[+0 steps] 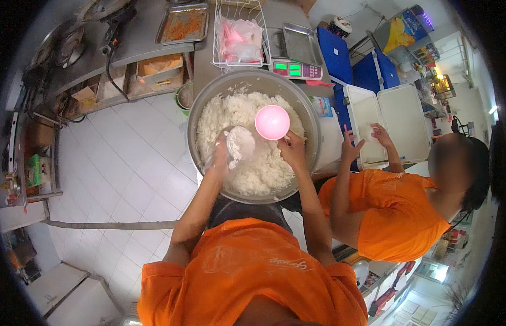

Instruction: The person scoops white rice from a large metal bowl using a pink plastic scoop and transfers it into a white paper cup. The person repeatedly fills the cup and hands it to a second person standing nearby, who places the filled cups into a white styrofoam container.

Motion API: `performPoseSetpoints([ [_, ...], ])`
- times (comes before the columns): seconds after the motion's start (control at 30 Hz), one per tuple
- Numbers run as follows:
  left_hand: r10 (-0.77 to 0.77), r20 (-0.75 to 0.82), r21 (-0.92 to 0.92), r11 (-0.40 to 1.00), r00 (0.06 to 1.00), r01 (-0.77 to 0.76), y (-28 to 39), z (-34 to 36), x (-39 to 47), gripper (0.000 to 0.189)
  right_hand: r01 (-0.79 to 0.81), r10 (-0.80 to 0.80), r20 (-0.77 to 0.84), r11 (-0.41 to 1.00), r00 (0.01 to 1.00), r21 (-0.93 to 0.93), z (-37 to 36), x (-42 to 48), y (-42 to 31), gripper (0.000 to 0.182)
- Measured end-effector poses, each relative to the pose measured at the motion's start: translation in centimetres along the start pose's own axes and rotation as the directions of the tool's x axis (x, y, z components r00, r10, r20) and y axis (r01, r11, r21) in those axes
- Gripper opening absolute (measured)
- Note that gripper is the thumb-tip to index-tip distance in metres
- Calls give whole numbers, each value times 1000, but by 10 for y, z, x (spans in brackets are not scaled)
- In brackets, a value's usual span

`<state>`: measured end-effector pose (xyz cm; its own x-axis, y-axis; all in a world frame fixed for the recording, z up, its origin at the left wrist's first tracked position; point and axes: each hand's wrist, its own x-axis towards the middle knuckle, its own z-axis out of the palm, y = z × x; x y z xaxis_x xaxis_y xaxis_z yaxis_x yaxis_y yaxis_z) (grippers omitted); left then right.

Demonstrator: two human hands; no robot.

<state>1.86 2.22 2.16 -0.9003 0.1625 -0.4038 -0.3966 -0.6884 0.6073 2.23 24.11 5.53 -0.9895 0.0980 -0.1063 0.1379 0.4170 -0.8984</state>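
Observation:
A wide metal basin (192, 126) stands right in front of me. It is heaped with white shreds or grains (261, 179), perhaps cooked rice. My left hand (220, 155) grips a small container filled with white powder (241, 142), tilted over the basin's left half. Some powder hangs over the container's lip, and haze blurs the part just below. With my right hand (293, 150) I hold the handle of a pink plastic scoop (272, 122). Its round bowl is over the heap, right of the powder; the bowl looks pink inside, with no contents that I can make out.
Beyond the basin are a white wire basket (216, 53) with plastic bags, a digital scale (298, 70) and a metal tray (183, 24) of orange shreds. At right a co-worker in an orange shirt (383, 216) reaches over an open white cooler box (363, 110).

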Motion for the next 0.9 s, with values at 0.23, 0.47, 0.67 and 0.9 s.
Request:
performPoseSetpoints([
  [0.23,97,20,83,992,995,-98,-36,-25,29,37,165,-146,256,985,956,-52,11,-25,3,35],
  [0.47,475,156,466,738,866,-488,-51,-9,0,52,99,-102,-88,994,991,-42,-59,-23,43,31],
  [0.67,-210,211,118,975,955,189,-55,121,13,51,-24,51,-114,974,992,225,-110,-118,109,17],
  [0.9,-290,647,749,64,706,-660,-184,302,109,69,-107,257,-328,904,909,413,-125,-195,131,25],
])
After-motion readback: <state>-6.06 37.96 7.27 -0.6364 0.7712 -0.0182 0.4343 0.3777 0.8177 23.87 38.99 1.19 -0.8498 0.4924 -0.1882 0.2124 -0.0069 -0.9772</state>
